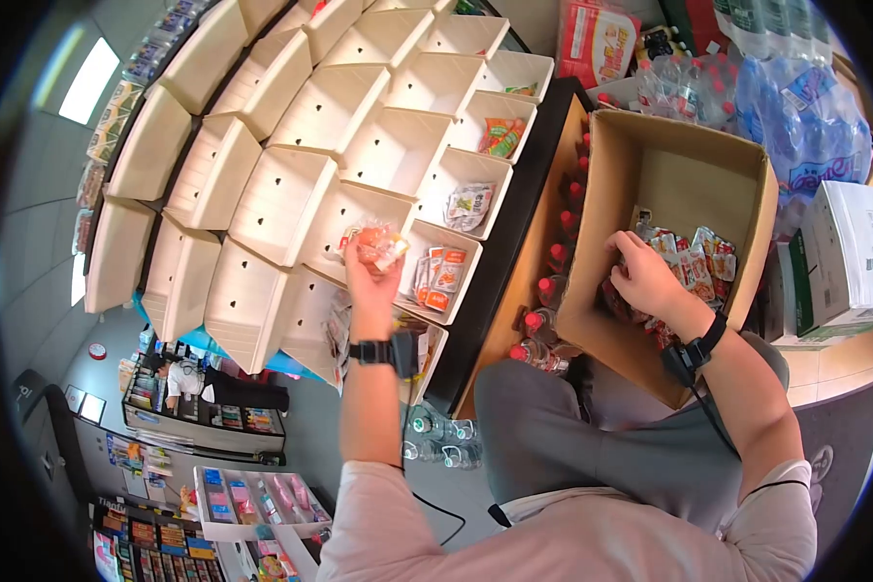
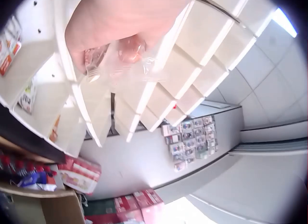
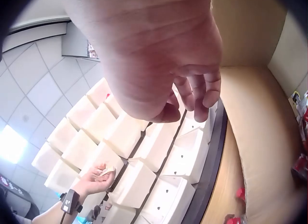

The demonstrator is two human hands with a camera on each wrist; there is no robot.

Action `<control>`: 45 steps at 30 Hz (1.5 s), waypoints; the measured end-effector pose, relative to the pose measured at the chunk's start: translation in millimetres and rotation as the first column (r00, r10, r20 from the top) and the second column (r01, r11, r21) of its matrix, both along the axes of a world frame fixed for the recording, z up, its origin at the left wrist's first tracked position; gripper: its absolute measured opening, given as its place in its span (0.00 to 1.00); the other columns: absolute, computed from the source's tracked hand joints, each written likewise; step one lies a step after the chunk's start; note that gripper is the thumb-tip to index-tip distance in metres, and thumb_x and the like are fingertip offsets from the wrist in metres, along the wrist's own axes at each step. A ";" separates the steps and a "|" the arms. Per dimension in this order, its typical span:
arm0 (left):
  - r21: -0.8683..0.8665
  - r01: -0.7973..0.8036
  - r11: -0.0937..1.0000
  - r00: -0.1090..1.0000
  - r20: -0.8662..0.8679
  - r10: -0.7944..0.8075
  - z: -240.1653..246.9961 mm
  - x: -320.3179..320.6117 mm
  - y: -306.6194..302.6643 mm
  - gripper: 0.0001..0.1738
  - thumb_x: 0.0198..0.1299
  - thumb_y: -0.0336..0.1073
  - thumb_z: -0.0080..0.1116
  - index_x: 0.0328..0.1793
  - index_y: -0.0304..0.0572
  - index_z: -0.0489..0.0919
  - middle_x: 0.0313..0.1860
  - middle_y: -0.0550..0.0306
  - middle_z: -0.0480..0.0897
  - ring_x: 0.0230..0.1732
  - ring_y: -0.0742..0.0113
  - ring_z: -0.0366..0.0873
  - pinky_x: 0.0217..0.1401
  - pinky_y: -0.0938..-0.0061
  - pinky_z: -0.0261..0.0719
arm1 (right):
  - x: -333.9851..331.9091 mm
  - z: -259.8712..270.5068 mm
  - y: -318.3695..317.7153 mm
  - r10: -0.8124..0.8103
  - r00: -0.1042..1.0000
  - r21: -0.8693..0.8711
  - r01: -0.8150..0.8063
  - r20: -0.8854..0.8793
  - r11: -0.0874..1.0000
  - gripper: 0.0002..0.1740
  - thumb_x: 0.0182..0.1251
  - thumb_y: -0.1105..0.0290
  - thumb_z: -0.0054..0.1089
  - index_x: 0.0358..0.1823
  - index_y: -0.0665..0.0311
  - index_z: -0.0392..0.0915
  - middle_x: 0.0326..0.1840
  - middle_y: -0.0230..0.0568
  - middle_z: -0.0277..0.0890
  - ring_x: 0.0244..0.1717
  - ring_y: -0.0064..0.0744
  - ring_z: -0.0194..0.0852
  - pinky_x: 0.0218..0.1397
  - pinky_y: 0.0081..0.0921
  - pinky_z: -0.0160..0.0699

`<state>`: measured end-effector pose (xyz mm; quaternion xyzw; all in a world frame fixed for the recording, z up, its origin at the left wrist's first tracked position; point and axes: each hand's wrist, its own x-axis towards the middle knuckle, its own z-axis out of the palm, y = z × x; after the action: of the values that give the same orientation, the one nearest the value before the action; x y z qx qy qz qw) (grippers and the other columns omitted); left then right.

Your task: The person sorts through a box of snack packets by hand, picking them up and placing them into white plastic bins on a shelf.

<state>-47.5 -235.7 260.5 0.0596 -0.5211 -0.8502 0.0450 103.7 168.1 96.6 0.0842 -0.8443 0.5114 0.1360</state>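
Note:
My left hand (image 1: 371, 283) holds small clear-wrapped snack packets (image 1: 378, 244) in front of the white bins. In the left wrist view, a reddish piece shows through the clear wrapper (image 2: 131, 50) under the fingers. My right hand (image 1: 647, 279) hangs over the open cardboard box (image 1: 684, 175), its fingers loosely bent with nothing between them, as the right wrist view also shows. Red and white snack packets (image 1: 694, 270) lie in a heap in the box. Near the left hand, one bin (image 1: 468, 308) holds orange and white packets (image 1: 444, 275).
Rows of white tilted bins (image 1: 328, 107) fill the left and middle. A black shelf edge (image 1: 504, 247) runs between them and the box, with red-capped bottles (image 1: 545, 291) alongside. Wrapped water bottles (image 1: 805, 126) and a white carton (image 1: 844, 257) stand to the right.

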 end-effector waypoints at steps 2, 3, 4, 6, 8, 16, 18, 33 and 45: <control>-0.046 -0.014 0.999 0.998 0.062 0.017 6.2 -16.7 -27.5 0.23 0.70 0.54 0.57 0.56 0.43 0.80 0.54 0.46 0.83 0.59 0.48 0.78 0.64 0.46 0.78 | 2.3 5.4 1.3 0.009 1.000 -0.023 -0.008 0.029 1.000 0.18 0.61 0.79 0.55 0.54 0.66 0.70 0.52 0.52 0.73 0.42 0.51 0.81 0.48 0.42 0.80; -0.084 0.005 0.996 0.996 0.089 0.002 5.2 -25.7 -41.5 0.23 0.70 0.55 0.57 0.55 0.43 0.80 0.55 0.46 0.83 0.59 0.47 0.78 0.65 0.45 0.77 | 2.9 8.2 2.3 0.012 0.999 -0.034 -0.010 0.043 0.999 0.18 0.61 0.79 0.55 0.53 0.66 0.70 0.52 0.52 0.73 0.42 0.51 0.81 0.49 0.42 0.80; -0.120 0.027 0.992 0.993 0.114 -0.013 4.2 -34.6 -52.6 0.24 0.70 0.56 0.57 0.55 0.43 0.80 0.55 0.45 0.82 0.58 0.46 0.77 0.67 0.44 0.75 | 2.3 8.0 2.4 0.008 1.000 -0.029 -0.007 0.030 1.000 0.17 0.61 0.78 0.55 0.53 0.67 0.70 0.52 0.52 0.74 0.43 0.52 0.81 0.49 0.43 0.81; -0.032 -0.077 0.997 0.968 0.236 0.082 7.1 -44.4 -60.5 0.30 0.71 0.60 0.53 0.47 0.35 0.80 0.51 0.42 0.81 0.55 0.44 0.77 0.66 0.42 0.76 | 1.3 6.6 2.6 -0.004 1.000 -0.017 0.004 0.006 1.000 0.17 0.61 0.78 0.55 0.53 0.67 0.71 0.52 0.53 0.75 0.46 0.55 0.81 0.50 0.43 0.81; 0.119 -0.105 0.987 0.937 0.346 0.058 9.9 -49.7 -61.5 0.32 0.72 0.60 0.49 0.46 0.32 0.79 0.47 0.40 0.81 0.53 0.44 0.78 0.64 0.43 0.78 | 2.2 10.5 4.2 0.019 0.999 -0.032 -0.017 0.043 0.999 0.17 0.60 0.78 0.55 0.52 0.67 0.71 0.52 0.53 0.76 0.49 0.57 0.80 0.52 0.44 0.80; -0.274 0.166 0.947 0.982 0.138 -0.132 -11.3 -73.4 -90.5 0.30 0.69 0.50 0.49 0.69 0.37 0.73 0.61 0.49 0.82 0.60 0.53 0.81 0.67 0.56 0.78 | -8.7 -10.1 7.5 0.041 0.997 0.092 -0.035 -0.070 0.995 0.14 0.61 0.74 0.56 0.48 0.65 0.72 0.40 0.55 0.79 0.46 0.60 0.79 0.48 0.49 0.80; -0.529 -0.107 0.842 0.994 -0.037 0.103 -1.7 -42.0 -36.4 0.30 0.72 0.47 0.48 0.73 0.37 0.68 0.70 0.49 0.74 0.66 0.54 0.75 0.70 0.57 0.76 | -11.1 -14.2 10.9 -0.012 0.996 0.110 0.021 -0.089 0.994 0.10 0.64 0.71 0.55 0.46 0.65 0.73 0.39 0.55 0.80 0.44 0.60 0.80 0.45 0.50 0.80; 0.345 0.681 0.646 0.546 0.349 -0.762 -232.8 4.9 178.6 0.19 0.72 0.33 0.50 0.64 0.29 0.75 0.59 0.48 0.81 0.52 0.59 0.79 0.59 0.64 0.78 | -9.6 -46.9 50.5 -0.183 0.966 0.402 0.096 0.184 0.910 0.18 0.64 0.67 0.56 0.51 0.71 0.73 0.44 0.66 0.82 0.49 0.67 0.80 0.53 0.54 0.78; 0.353 0.584 0.731 0.592 0.431 -0.681 -238.6 9.2 211.1 0.10 0.64 0.35 0.58 0.49 0.42 0.77 0.44 0.56 0.81 0.38 0.64 0.75 0.44 0.65 0.73 | -35.0 -161.7 73.0 -0.280 0.762 0.491 -0.058 0.584 0.869 0.20 0.62 0.66 0.56 0.56 0.62 0.77 0.44 0.61 0.83 0.48 0.60 0.83 0.52 0.50 0.81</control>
<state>-38.3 -24.7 21.9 0.1076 -0.4222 -0.7999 -0.4128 68.6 241.1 -65.2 -0.1153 -0.9426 0.2734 -0.1530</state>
